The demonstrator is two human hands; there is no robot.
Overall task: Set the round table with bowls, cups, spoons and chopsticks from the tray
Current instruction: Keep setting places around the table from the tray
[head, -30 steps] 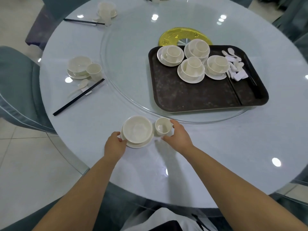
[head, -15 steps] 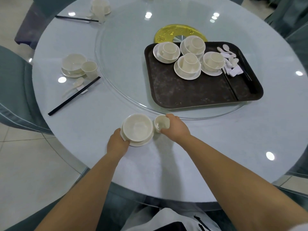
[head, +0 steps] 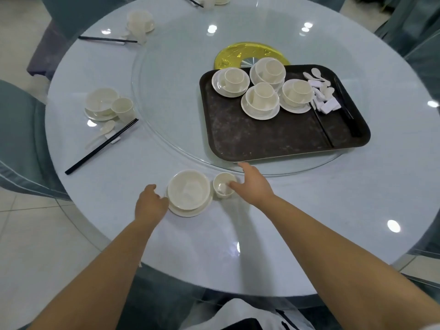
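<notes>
Just below the middle of the frame, the right hand (head: pixel 253 185) has loosened from the cup (head: pixel 223 185): a moment ago its fingers curled round the cup, now they stretch out, only the fingertips touching its rim. The left hand (head: pixel 150 206) still rests loosely curled against the saucer under the bowl (head: pixel 189 189), gripping nothing. Bowl and cup stand side by side on the table (head: pixel 285 222), so this place likely needs only spoon and chopsticks from the tray (head: pixel 273 141) at centre right.

Bare surface (head: pixel 309 210) lies right of both hands. Ahead, the tray (head: pixel 273 144) edge blocks; bowl (head: pixel 189 189) and cup (head: pixel 223 185) fill the gap between them.
</notes>
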